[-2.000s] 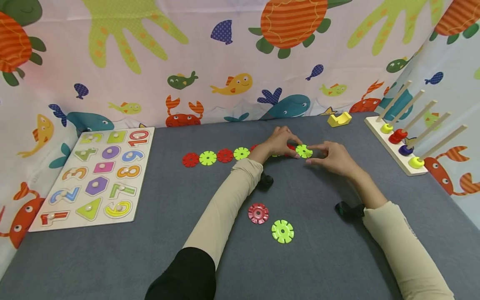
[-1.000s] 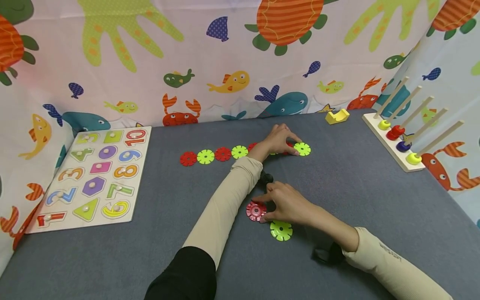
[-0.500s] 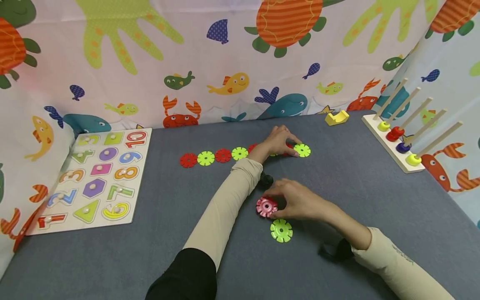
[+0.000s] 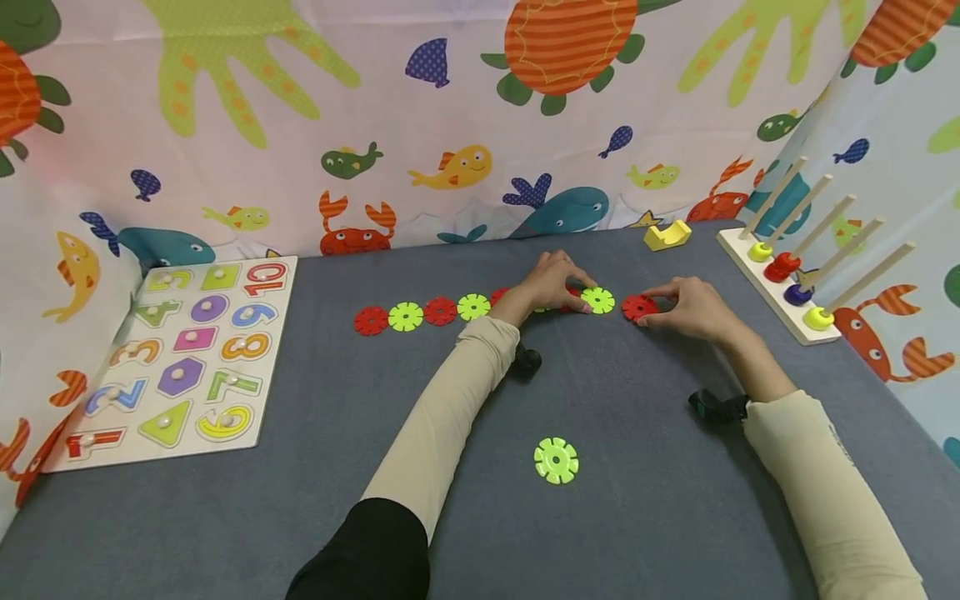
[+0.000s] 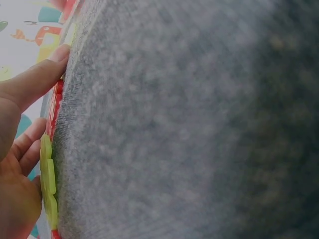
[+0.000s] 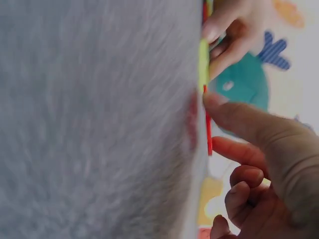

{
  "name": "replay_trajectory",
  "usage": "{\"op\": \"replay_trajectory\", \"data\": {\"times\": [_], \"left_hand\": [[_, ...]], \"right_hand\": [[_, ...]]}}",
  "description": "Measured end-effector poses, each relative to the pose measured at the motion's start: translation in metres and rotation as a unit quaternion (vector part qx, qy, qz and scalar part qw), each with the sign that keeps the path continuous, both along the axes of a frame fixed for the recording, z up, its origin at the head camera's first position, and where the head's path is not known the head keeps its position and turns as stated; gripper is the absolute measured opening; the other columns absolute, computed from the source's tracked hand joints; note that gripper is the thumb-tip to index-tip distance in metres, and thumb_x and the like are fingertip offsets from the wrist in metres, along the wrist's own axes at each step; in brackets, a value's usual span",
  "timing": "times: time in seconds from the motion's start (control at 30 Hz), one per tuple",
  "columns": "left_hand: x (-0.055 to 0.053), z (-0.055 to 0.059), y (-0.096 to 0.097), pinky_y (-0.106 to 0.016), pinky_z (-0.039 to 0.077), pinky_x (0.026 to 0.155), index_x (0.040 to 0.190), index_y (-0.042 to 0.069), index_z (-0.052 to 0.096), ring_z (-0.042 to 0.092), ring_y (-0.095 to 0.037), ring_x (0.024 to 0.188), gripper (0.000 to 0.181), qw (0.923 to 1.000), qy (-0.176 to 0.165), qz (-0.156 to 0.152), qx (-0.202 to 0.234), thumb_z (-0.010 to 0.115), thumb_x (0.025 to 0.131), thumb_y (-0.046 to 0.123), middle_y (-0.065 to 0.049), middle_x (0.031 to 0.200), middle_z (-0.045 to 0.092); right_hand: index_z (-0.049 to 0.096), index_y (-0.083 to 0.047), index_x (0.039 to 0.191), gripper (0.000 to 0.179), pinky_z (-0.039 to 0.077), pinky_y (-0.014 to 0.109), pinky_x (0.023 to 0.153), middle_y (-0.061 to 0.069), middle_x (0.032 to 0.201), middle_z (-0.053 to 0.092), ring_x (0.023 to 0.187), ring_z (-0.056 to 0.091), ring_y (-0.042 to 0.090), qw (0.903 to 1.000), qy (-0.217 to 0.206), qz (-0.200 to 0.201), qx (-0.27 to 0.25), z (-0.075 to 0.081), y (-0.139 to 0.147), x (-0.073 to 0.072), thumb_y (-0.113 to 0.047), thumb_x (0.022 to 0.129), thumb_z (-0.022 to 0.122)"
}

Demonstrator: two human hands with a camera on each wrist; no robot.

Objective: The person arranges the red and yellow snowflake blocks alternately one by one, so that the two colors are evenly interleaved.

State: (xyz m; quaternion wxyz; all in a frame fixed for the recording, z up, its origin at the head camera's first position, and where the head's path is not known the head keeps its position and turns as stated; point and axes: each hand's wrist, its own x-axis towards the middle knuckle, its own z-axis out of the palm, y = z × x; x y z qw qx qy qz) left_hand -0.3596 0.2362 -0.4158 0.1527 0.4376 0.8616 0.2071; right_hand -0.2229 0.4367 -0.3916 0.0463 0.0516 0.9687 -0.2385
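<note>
A row of alternating red and light-green notched discs, like small flowers, lies on the grey cloth; a red disc [image 4: 371, 321] is its left end. At the right end, my left hand [image 4: 546, 287] pinches a green disc [image 4: 598, 301] between thumb and index finger, covering part of the row. Just right of it, my right hand [image 4: 686, 310] pinches a red disc [image 4: 637, 307] by its edge, a small gap short of the green one. In the right wrist view this red disc [image 6: 209, 130] stays between thumb and index finger, edge-on. Another green disc [image 4: 556, 461] lies alone nearer the front.
A wooden number-and-shape puzzle board [image 4: 176, 358] lies at the left. At the right stands a peg stacker [image 4: 780, 283] with coloured rings. A yellow curved block [image 4: 667, 236] sits at the back near the patterned curtain [image 4: 442, 100].
My right hand went from the row to the loose red disc in front, picked it up and carried it to the row's right end. My left hand has stayed on the row.
</note>
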Motion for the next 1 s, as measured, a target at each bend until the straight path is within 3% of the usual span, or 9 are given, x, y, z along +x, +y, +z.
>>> {"op": "replay_trajectory", "data": {"times": [0.1, 0.23, 0.4, 0.6, 0.8, 1.0], "left_hand": [[0.001, -0.001, 0.002, -0.028, 0.030, 0.091, 0.120, 0.031, 0.062, 0.032, -0.015, 0.109, 0.046, 1.0000, -0.006, 0.003, 0.004, 0.072, 0.076, 0.041, 0.000, 0.121, 0.046], [0.003, -0.001, 0.008, -0.029, 0.030, 0.094, 0.120, 0.028, 0.062, 0.033, -0.016, 0.111, 0.049, 1.0000, 0.005, -0.002, 0.004, 0.073, 0.075, 0.044, 0.000, 0.122, 0.046], [0.009, 0.001, 0.019, -0.029, 0.030, 0.093, 0.124, 0.027, 0.058, 0.035, -0.017, 0.111, 0.055, 0.9996, 0.023, -0.018, -0.004, 0.072, 0.074, 0.048, 0.000, 0.124, 0.047], [0.015, 0.002, 0.031, -0.026, 0.031, 0.089, 0.127, 0.030, 0.056, 0.035, -0.015, 0.105, 0.058, 0.9995, 0.027, -0.006, -0.016, 0.071, 0.074, 0.049, 0.002, 0.121, 0.046], [0.017, 0.002, 0.039, -0.024, 0.031, 0.085, 0.126, 0.034, 0.057, 0.033, -0.013, 0.100, 0.055, 0.9995, 0.024, 0.001, -0.019, 0.071, 0.074, 0.049, 0.003, 0.115, 0.044], [0.018, 0.000, 0.047, -0.024, 0.029, 0.086, 0.123, 0.037, 0.058, 0.032, -0.013, 0.102, 0.048, 0.9992, 0.029, 0.008, -0.024, 0.069, 0.077, 0.047, 0.004, 0.115, 0.044]], "right_hand": [[0.060, 0.000, 0.120, 0.059, 0.028, 0.032, 0.061, 0.014, 0.089, 0.049, 0.079, 0.038, 0.024, 0.9996, -0.010, -0.022, -0.011, -0.005, 0.009, -0.006, -0.037, 0.076, 0.073], [0.060, -0.002, 0.122, 0.059, 0.026, 0.032, 0.057, 0.008, 0.074, 0.039, 0.071, 0.037, 0.021, 0.9992, -0.010, -0.031, -0.025, -0.009, 0.011, -0.011, -0.038, 0.076, 0.073], [0.059, -0.004, 0.123, 0.056, 0.024, 0.030, 0.054, 0.002, 0.062, 0.033, 0.060, 0.035, 0.018, 0.9995, 0.001, -0.020, -0.026, -0.012, 0.010, -0.016, -0.034, 0.077, 0.073], [0.056, -0.008, 0.128, 0.055, 0.023, 0.030, 0.054, 0.003, 0.064, 0.032, 0.062, 0.034, 0.019, 0.9994, 0.006, -0.013, -0.031, -0.013, 0.008, -0.016, -0.028, 0.079, 0.072], [0.061, -0.005, 0.121, 0.050, 0.026, 0.030, 0.055, 0.008, 0.071, 0.042, 0.065, 0.036, 0.020, 0.9988, 0.045, 0.009, -0.017, -0.006, -0.010, 0.002, -0.027, 0.078, 0.074], [0.062, -0.010, 0.121, 0.053, 0.031, 0.026, 0.056, 0.007, 0.075, 0.049, 0.064, 0.038, 0.014, 0.9915, 0.057, 0.115, -0.022, -0.002, -0.050, 0.038, -0.029, 0.074, 0.076]]}}
